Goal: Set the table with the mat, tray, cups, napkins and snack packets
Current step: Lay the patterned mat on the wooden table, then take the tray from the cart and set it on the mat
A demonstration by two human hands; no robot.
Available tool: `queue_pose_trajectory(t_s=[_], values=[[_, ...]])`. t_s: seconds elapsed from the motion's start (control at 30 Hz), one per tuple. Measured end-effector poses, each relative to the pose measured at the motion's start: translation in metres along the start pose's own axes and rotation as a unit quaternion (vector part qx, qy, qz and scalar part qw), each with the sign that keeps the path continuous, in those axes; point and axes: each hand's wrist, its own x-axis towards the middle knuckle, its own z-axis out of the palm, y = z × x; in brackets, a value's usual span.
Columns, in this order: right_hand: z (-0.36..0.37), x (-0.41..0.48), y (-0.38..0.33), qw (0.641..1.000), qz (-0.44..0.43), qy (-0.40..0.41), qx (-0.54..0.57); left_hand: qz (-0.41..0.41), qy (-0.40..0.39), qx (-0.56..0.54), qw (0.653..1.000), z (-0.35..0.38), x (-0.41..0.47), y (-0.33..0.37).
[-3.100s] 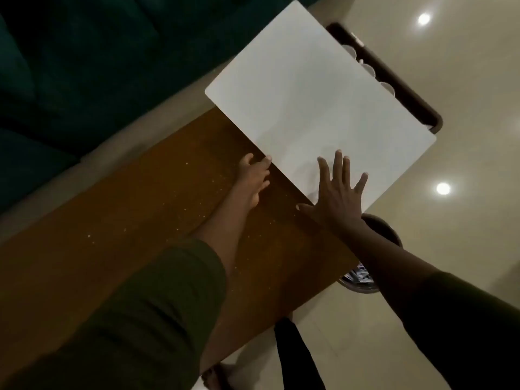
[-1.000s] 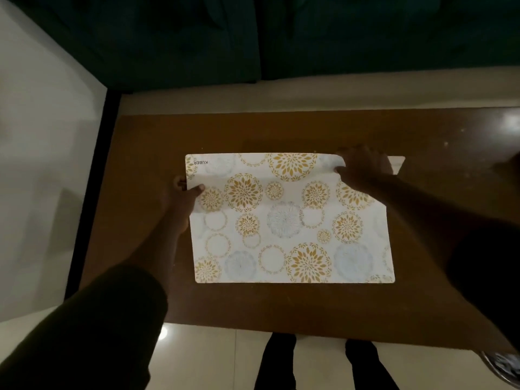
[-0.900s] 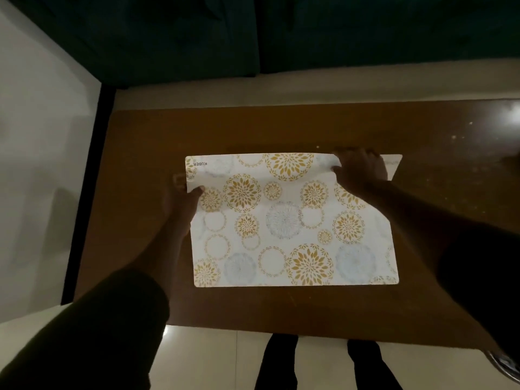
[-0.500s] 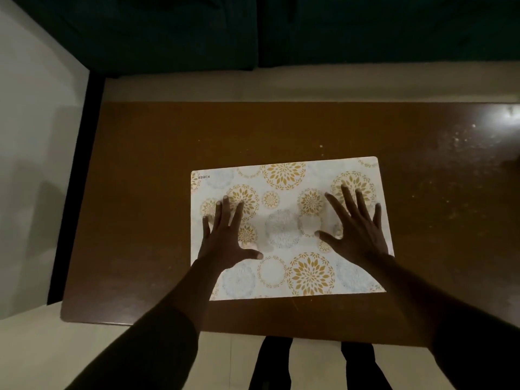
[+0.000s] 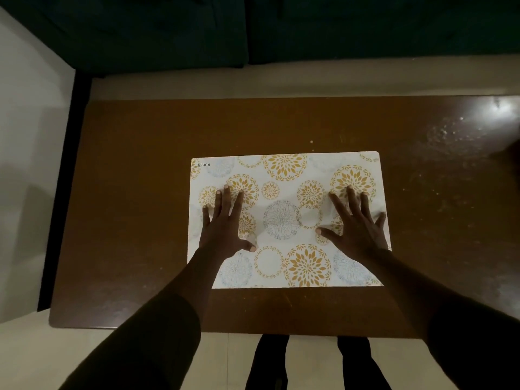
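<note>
One mat (image 5: 282, 218) was seen lying flat on the brown desk (image 5: 126, 192), set nearer the near edge than the far edge and well in from the left edge. It was printed with gold and grey-blue flower rounds, and the word KUBER was read at its far left corner. Two hands were counted, both laid on the mat. The left grip (image 5: 225, 229) was spread wide, palm down and fingers straight, and was pressed on the mat's left half with nothing held. The right grip (image 5: 357, 229) was likewise spread flat and pressed on the right half, its little finger close to the mat's right edge; nothing was held. One patch of glare (image 5: 498, 108) was noted along the far edge of the desk, to the right. One dark teal sofa (image 5: 253, 29) was seen beyond the far edge, pale floor (image 5: 28, 122) past the left edge, and two dark trouser legs (image 5: 267, 361) below the near edge.
</note>
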Motion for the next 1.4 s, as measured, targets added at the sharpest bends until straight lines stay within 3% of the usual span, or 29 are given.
queue_pose_trajectory(t_s=[0.53, 0.7, 1.07, 1.4], values=[[-0.007, 0.002, 0.001, 1.000, 0.003, 0.004, 0.009, -0.003, 0.001, 0.002, 1.000, -0.007, 0.006, 0.003], [-0.026, -0.004, 0.021, 0.999, -0.008, 0.046, 0.020, -0.008, 0.066, -0.004, 0.998, -0.016, 0.012, 0.031], [-0.082, -0.023, 0.119, 0.989, 0.050, 0.108, 0.092, 0.078, 0.083, -0.047, 0.992, -0.033, 0.034, 0.182], [-0.136, -0.058, 0.258, 0.971, 0.099, 0.182, 0.115, 0.138, 0.094, -0.046, 0.985, -0.043, 0.061, 0.348]])
